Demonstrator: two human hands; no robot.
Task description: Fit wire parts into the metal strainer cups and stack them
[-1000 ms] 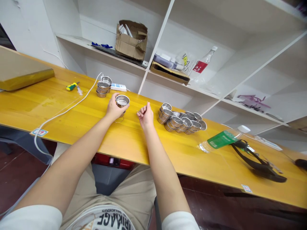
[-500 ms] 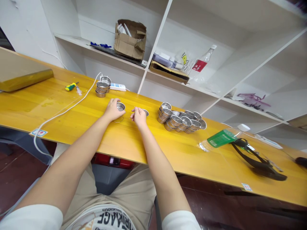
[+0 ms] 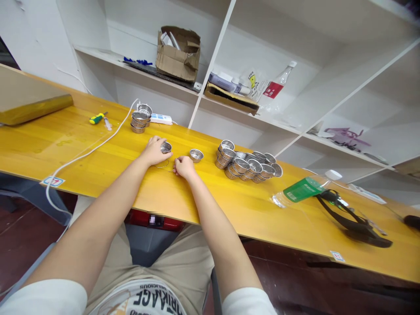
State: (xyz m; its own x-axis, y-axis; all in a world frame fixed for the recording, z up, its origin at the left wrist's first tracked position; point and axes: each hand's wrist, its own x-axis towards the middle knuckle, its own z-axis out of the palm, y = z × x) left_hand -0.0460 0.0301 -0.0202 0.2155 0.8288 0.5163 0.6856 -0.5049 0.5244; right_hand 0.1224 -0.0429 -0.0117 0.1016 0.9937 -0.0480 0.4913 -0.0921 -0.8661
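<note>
My left hand (image 3: 154,151) curls around a small perforated metal strainer cup (image 3: 166,147), thumb and fingers on its rim. Below that hand, a thin wire loop (image 3: 162,165) lies by the cup and reaches towards my right fingertips. My right hand (image 3: 183,167) is closed in a pinch just right of the wire. What it pinches is too small to make out. A second strainer cup (image 3: 196,155) stands upright on the yellow table (image 3: 183,197) behind my right hand, apart from it.
Several stacked strainer cups (image 3: 246,166) stand to the right, with a smaller stack (image 3: 141,119) at the back left. A screwdriver (image 3: 97,118) and a white cable (image 3: 98,146) lie left. A green-labelled bottle (image 3: 303,189) and black strap (image 3: 356,223) lie right. Shelves (image 3: 183,98) rise behind.
My right hand has moved left and nearer to me, towards the wire, uncovering the second strainer cup. My left hand stays at its cup, with barely any shift.
</note>
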